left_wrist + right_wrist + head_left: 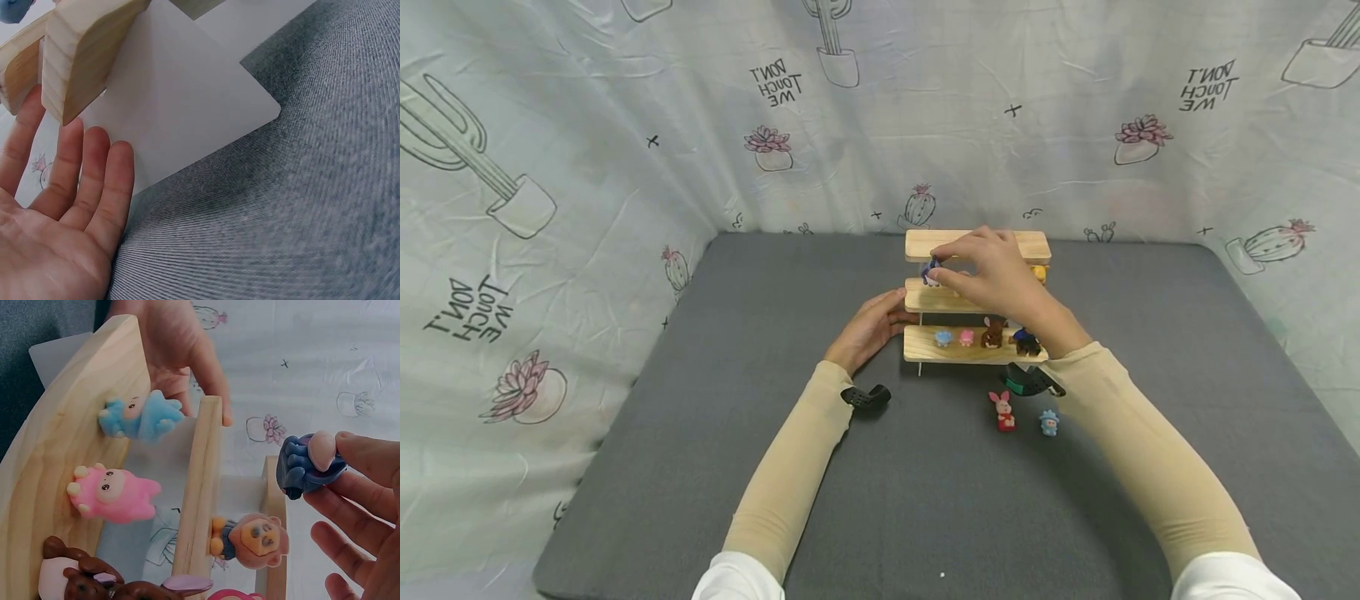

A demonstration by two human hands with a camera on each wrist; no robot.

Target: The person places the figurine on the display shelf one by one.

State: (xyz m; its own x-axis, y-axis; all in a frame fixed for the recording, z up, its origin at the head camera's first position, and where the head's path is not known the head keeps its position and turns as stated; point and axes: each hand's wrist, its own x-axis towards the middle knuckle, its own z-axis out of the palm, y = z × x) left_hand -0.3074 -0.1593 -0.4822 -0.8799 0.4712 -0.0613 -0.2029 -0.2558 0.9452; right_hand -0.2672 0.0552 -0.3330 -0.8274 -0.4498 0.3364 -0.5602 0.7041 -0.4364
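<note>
My right hand (1002, 273) pinches a dark blue toy figurine (299, 465) with a pale pink muzzle between thumb and fingers, by the left part of the three-tier wooden shelf (936, 243). My left hand (868, 329) lies along the shelf's left side, its extended fingers (115, 169) close against the white side panel (181, 94) and the wooden tier edge. On the bottom tier stand a light blue figurine (140, 417), a pink figurine (115, 492), a brown eared figurine (992, 332) and a dark figurine (1026, 341). A lion figurine (256, 540) stands on the middle tier.
In front of the shelf, a pink-eared figurine in red (1002, 412) and a small blue figurine (1049, 422) stand on the grey table (737, 333). A yellow figurine (1040, 272) shows at the middle tier's right end. Behind hangs a printed curtain (880, 117).
</note>
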